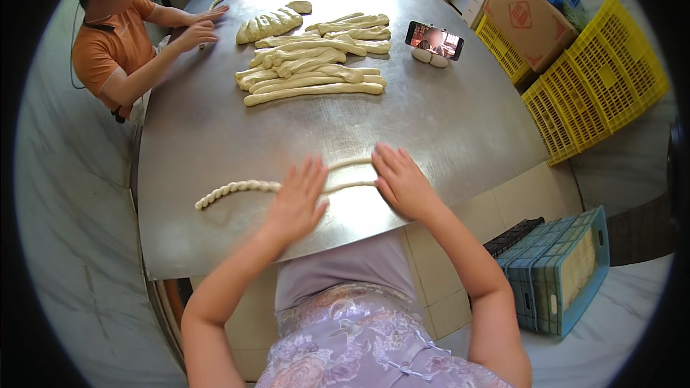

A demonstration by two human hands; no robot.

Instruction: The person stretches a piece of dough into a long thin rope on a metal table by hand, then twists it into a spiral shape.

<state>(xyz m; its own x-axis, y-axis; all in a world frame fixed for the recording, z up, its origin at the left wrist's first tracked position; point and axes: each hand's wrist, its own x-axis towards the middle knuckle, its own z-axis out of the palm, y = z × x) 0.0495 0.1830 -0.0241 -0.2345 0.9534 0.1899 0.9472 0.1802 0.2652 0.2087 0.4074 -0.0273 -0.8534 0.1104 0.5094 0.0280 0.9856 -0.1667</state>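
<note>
A thin rope of dough lies on the steel table in front of me. Its left part is a twisted length, running out from under my left hand. My left hand is laid flat across the dough, palm down and slightly blurred. Between my hands the dough shows as two separate strands, a far one and a near one. Both strands reach my right hand, which rests palm down over their right ends and hides them. Neither hand is closed around the dough.
Several thick dough strips and a sliced dough lump lie farther back. A phone leans on pale rounded pieces. At the left edge, a co-worker handles dough. Yellow crates and a blue crate stand at right.
</note>
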